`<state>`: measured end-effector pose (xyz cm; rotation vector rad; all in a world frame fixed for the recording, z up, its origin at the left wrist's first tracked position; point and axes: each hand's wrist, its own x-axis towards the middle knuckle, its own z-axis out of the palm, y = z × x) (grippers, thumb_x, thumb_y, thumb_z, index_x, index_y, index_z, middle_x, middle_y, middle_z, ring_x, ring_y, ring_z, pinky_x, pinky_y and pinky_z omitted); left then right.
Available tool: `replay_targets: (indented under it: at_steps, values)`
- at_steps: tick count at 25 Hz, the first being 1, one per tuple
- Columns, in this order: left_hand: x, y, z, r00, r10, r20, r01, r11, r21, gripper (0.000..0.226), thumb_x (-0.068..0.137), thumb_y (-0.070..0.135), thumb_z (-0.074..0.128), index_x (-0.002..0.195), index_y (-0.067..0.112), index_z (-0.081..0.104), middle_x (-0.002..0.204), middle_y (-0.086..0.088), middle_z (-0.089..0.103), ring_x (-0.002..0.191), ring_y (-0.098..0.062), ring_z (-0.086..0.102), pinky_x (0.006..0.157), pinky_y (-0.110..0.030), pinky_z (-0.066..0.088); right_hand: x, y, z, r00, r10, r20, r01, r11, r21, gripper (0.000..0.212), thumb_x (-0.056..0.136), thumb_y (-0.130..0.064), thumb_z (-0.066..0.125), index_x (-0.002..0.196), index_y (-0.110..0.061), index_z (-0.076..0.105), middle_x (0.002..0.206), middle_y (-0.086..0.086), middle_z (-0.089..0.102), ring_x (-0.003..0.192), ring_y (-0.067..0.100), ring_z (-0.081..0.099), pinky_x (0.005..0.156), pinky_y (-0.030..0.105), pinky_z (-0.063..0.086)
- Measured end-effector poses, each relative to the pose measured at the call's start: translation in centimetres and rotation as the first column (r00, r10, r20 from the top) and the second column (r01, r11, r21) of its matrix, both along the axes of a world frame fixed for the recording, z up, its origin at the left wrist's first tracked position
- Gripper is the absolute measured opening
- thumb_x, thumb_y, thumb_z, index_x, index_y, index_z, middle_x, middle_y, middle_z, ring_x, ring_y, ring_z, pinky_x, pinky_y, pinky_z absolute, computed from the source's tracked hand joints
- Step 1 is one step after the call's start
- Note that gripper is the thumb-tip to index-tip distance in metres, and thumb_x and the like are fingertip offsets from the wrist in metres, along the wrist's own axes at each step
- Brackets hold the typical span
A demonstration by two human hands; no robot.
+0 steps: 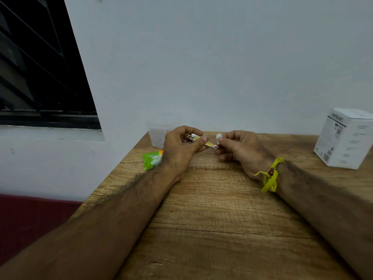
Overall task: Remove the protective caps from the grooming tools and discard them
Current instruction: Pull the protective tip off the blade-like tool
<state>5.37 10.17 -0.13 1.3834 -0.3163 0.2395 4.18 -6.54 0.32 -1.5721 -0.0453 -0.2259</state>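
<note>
My left hand grips a small metal nail clipper with a yellow strip along its top, held above the far part of the wooden table. Its tip with the ring end points right and slightly down. My right hand pinches a small white cap between thumb and forefinger, just right of the clipper and apart from it. A yellow thread band is tied around my right wrist.
A clear plastic container stands at the table's far left corner against the wall. A green and orange packet lies beside my left wrist. A white cardboard box stands at the far right.
</note>
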Motion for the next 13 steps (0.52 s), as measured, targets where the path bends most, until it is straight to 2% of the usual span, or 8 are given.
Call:
replay_targets:
  at_steps: [2,4,7,9,11,13]
  values:
    - [0.2,0.1,-0.1,1.000,0.006,-0.003,-0.006,1.000,0.025,0.017,0.084,-0.002,0.076,0.099,0.001,0.069,0.091,-0.017,0.066,0.077,-0.022,0.074,0.069,-0.026,0.060,0.4,-0.6,-0.3,0.996,-0.074,0.047,0.082,0.978,-0.194,0.014,0.090,-0.020,0.075,0.087,-0.007,0.072,0.079,0.010,0.072,0.066,0.015,0.064,0.054,0.029,0.052]
    - [0.4,0.1,-0.2,1.000,0.014,-0.016,-0.013,0.999,0.045,0.019,0.086,0.000,0.074,0.104,0.004,0.067,0.092,-0.017,0.067,0.074,-0.020,0.073,0.065,-0.023,0.059,0.6,-1.4,0.0,0.998,-0.070,0.008,0.069,0.945,-0.321,0.017,0.087,-0.023,0.079,0.083,-0.007,0.074,0.077,0.009,0.072,0.064,0.015,0.060,0.056,0.030,0.049]
    - [0.2,0.1,-0.2,1.000,-0.005,-0.017,0.007,0.995,0.099,0.021,0.087,0.002,0.073,0.107,0.002,0.065,0.085,-0.016,0.071,0.064,-0.018,0.068,0.057,-0.019,0.054,0.6,-3.1,1.6,0.985,0.020,-0.174,-0.099,0.883,-0.458,0.021,0.083,-0.019,0.082,0.078,-0.001,0.072,0.067,0.008,0.065,0.061,0.017,0.053,0.053,0.027,0.043]
    - [0.1,0.0,-0.1,0.999,-0.051,-0.012,0.052,0.986,0.156,0.021,0.088,0.004,0.073,0.107,0.000,0.066,0.082,-0.015,0.072,0.065,-0.020,0.067,0.057,-0.020,0.055,0.3,-3.9,2.7,0.955,0.069,-0.288,-0.232,0.778,-0.584,0.025,0.083,-0.018,0.081,0.066,-0.009,0.065,0.063,0.004,0.057,0.061,0.017,0.049,0.053,0.027,0.040]
    - [0.0,-0.1,-0.1,0.996,-0.093,-0.008,0.093,0.971,0.220,0.020,0.089,0.006,0.073,0.107,0.001,0.067,0.081,-0.012,0.074,0.068,-0.021,0.068,0.061,-0.023,0.057,0.2,-4.0,3.1,0.943,0.066,-0.325,-0.271,0.719,-0.640,0.031,0.082,-0.018,0.081,0.061,-0.015,0.059,0.063,0.003,0.054,0.060,0.016,0.048,0.053,0.027,0.039]
    - [-0.1,-0.1,-0.1,0.994,-0.109,-0.003,0.106,0.960,0.261,0.019,0.089,0.007,0.072,0.108,0.003,0.067,0.079,-0.009,0.074,0.068,-0.021,0.068,0.062,-0.025,0.058,0.1,-3.8,3.0,0.948,0.045,-0.315,-0.250,0.718,-0.650,0.032,0.081,-0.019,0.081,0.060,-0.016,0.058,0.062,0.002,0.054,0.057,0.014,0.047,0.052,0.026,0.039]
